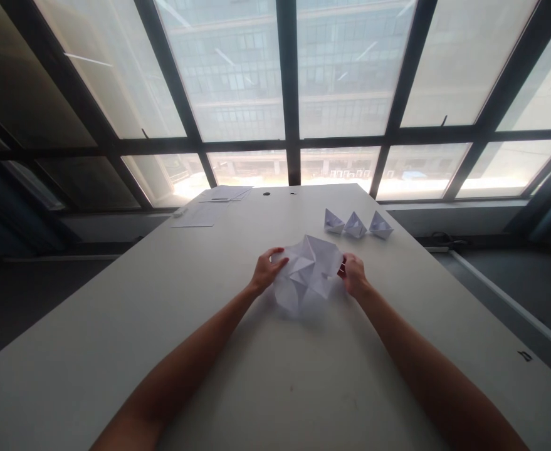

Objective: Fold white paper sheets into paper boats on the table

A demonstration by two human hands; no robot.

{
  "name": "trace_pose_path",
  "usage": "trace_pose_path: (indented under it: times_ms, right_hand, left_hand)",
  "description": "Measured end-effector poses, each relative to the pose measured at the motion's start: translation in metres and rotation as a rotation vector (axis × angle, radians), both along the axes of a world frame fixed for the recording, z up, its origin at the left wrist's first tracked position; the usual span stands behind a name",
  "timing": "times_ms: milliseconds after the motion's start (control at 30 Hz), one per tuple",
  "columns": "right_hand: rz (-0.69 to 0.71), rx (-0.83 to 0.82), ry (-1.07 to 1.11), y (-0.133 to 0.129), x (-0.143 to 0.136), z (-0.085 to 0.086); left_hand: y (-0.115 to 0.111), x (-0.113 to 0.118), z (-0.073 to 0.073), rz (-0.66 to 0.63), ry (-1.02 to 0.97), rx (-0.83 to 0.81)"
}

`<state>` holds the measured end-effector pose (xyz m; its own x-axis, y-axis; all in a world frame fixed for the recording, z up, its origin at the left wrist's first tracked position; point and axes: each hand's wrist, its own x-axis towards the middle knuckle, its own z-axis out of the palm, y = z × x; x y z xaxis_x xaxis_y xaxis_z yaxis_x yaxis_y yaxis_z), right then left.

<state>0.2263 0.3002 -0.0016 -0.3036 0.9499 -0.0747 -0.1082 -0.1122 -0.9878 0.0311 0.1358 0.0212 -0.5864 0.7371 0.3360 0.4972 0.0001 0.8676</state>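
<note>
Creased white paper sheet (pixel 306 275) held over counter (pixel 115 326), one corner pointing away toward windows (pixel 242 75); long axis cannot be told. Left hand (pixel 267 269) pinches left edge; right hand (pixel 353 274) grips right edge, fingers curled.

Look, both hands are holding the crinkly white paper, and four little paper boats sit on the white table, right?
Not quite: the head view shows three little paper boats on the white table, not four. The left hand and right hand do hold the crinkly white paper.
</note>
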Motion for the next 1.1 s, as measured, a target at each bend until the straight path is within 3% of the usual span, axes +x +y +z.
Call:
trace_pose_path:
  times_ms: [167, 300, 400, 467, 500, 633, 700, 767, 867, 967, 1100]
  right_hand:
    - [0.0, 0.029, -0.075, 0.015, 0.005, -0.01]
    - [0.057, 0.171, -0.185, 0.019, 0.007, -0.013]
    - [0.069, 0.293, -0.251, 0.02, 0.007, -0.012]
    - [0.091, 0.375, -0.308, 0.019, 0.006, -0.012]
    - [0.119, 0.431, -0.36, 0.018, 0.006, -0.011]
    - [0.201, 0.689, -0.713, 0.008, 0.009, 0.001]
    - [0.147, 0.833, -0.875, -0.005, 0.013, 0.015]
    - [0.119, 1.059, -0.981, -0.027, 0.017, 0.031]
    - [0.281, 1.308, -1.095, -0.065, 0.021, 0.043]
    - [0.503, 1.299, -1.143, -0.082, 0.024, 0.033]
    - [0.647, 1.207, -1.08, -0.061, 0.027, 0.009]
  left_hand:
    - [-0.011, -0.044, 0.003, -0.125, 0.057, -0.09]
    - [-0.024, -0.071, 0.007, -0.167, 0.311, -0.274]
    - [-0.029, -0.062, 0.018, -0.048, 0.658, -0.407]
    - [-0.028, -0.04, 0.027, 0.012, 0.846, -0.343]
    - [-0.026, -0.026, 0.031, -0.061, 0.889, -0.308]
    - [-0.021, 0.02, 0.031, -0.691, 0.878, -0.354]
    - [-0.022, 0.031, 0.021, -0.792, 0.873, -0.421]
    - [-0.024, 0.034, 0.008, -0.753, 0.878, -0.473]
    - [-0.028, 0.033, -0.006, -0.635, 0.898, -0.524]
    - [-0.035, 0.031, -0.013, -0.49, 0.896, -0.593]
    - [-0.054, 0.03, -0.019, -0.246, 0.85, -0.681]
